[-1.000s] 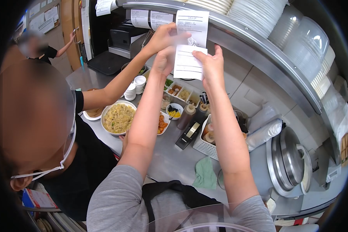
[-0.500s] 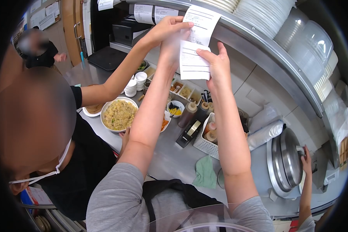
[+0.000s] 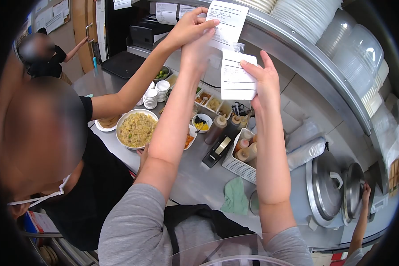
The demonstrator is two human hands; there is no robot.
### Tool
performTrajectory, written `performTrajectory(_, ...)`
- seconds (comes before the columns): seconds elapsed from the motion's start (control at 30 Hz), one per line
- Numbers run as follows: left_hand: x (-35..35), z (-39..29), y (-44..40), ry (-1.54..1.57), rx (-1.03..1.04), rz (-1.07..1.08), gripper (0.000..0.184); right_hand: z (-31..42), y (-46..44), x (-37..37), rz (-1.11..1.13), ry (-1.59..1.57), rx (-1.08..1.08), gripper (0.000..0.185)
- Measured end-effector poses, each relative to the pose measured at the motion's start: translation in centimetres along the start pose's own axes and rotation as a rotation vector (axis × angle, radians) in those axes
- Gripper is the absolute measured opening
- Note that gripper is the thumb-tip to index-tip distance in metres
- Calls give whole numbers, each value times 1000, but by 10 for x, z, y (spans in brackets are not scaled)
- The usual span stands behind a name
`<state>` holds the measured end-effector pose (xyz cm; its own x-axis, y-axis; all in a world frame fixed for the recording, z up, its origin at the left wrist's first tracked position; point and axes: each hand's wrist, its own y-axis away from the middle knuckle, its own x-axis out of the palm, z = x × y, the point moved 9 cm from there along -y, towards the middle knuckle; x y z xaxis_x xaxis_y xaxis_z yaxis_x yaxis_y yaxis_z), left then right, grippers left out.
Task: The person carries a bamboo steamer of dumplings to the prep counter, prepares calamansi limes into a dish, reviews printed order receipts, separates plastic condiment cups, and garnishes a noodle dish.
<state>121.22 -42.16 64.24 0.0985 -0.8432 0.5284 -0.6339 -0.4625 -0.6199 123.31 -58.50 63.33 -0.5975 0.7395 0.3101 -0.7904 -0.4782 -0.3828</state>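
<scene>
My right hand (image 3: pixel 267 80) pinches a white printed receipt (image 3: pixel 237 84) by its right edge, thumb on the front and the forefinger raised. My left hand (image 3: pixel 196 55) is up beside a second receipt (image 3: pixel 228 22), which hangs at the metal shelf edge. Motion smears that hand, and a co-worker's hand (image 3: pixel 188 31) partly covers its fingers, so its hold is unclear. The co-worker's fingertips rest on the upper receipt's left edge. A gap now shows between the two slips.
Below my arms stand a plate of fried rice (image 3: pixel 137 128), a tape dispenser (image 3: pixel 217 150), a white basket of squeeze bottles (image 3: pixel 239 164) and a green cloth (image 3: pixel 236 195). Stacked plastic containers (image 3: pixel 354 57) fill the shelf (image 3: pixel 306 53). At right, another person's hand (image 3: pixel 366 193) touches a pot lid (image 3: pixel 354 190).
My right hand has moved right and slightly down with its receipt, away from the upper one. At right, a person's hand has shifted a lid rightward off the large pot.
</scene>
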Motion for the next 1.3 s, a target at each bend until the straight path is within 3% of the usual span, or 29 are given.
performTrajectory(0.1, -3, 6, 1, -31, 28, 66, 29, 6, 9, -6, -8, 81, -107, 85)
performTrajectory(0.17, -16, 20, 11, 155, -73, 13, 36, 12, 20, -11, -30, 160, -182, 84)
performTrajectory(0.2, -29, 29, 26, 103, -163, -115, 39, 16, 27, -14, -45, 162, -202, 83)
performTrajectory(0.23, -25, 33, 41, 105, -178, -103, 39, 17, 33, -19, -65, 162, -205, 83)
performTrajectory(0.3, -28, 30, 72, -93, -84, -203, 33, 21, 46, -27, -77, 226, -268, 81)
performTrajectory(0.4, 25, 26, 108, 3, -66, -76, 21, 17, 61, -40, -112, 262, -270, 78)
performTrajectory(0.5, 51, 27, 124, -125, -127, 1, 26, 12, 77, -54, -127, 269, -214, 74)
performTrajectory(0.57, 60, 26, 126, -146, -129, -2, 31, 20, 85, -65, -110, 344, -376, 64)
performTrajectory(0.6, 62, 27, 127, -189, -141, 13, 30, 23, 88, -70, -79, 482, -440, 40)
performTrajectory(0.63, 64, 29, 128, -232, -151, 29, 30, 26, 91, -75, -93, 480, -435, 40)
performTrajectory(0.7, 68, 33, 133, -269, -157, 66, 29, 43, 104, -66, -95, 876, -580, 18)
performTrajectory(0.73, 74, 33, 136, -311, -150, 102, 29, 39, 102, -72, -105, 870, -508, 11)
performTrajectory(0.83, 84, 37, 144, -371, -161, 156, 27, 25, 99, -89, -88, 820, -306, 13)
performTrajectory(0.9, 88, 40, 147, -390, -173, 171, 27, 26, 100, -97, -109, 789, -357, 15)
performTrajectory(0.97, 91, 46, 150, -389, -219, 167, 27, 4, 98, -109, -89, 637, -27, 16)
performTrajectory(1.03, 95, 52, 153, -401, -256, 178, 27, 10, 102, -114, -119, 666, -116, 20)
performTrajectory(1.17, 112, 74, 162, -311, -296, 212, 28, -4, 107, -143, -136, 686, 19, 20)
performTrajectory(1.23, 128, 89, 175, -259, -339, 263, 27, -9, 115, -162, -150, 496, 17, 37)
performTrajectory(1.3, 138, 102, 184, -233, -316, 209, 27, 9, 138, -175, -229, 444, 69, 29)
